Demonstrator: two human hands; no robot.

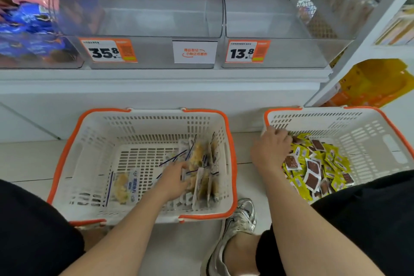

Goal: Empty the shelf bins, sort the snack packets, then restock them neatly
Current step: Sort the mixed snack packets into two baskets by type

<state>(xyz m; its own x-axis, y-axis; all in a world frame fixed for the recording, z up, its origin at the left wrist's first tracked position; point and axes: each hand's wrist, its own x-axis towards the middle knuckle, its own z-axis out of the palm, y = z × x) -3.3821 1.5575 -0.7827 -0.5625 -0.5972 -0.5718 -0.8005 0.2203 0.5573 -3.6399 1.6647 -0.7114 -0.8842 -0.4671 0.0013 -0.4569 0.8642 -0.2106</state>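
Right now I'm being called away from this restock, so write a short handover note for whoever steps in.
Left hand: in the left basket, among the white-and-blue packets; blur hides whether it grips any.
Right hand: in the right basket, fingers curled into the yellow packets; hold unclear.
Done: the 35.8 bin and the 13.8 bin look emptied; packets lie sorted, one kind per basket.
Left: restock both bins neatly. The tags do not tell me which kind goes where.
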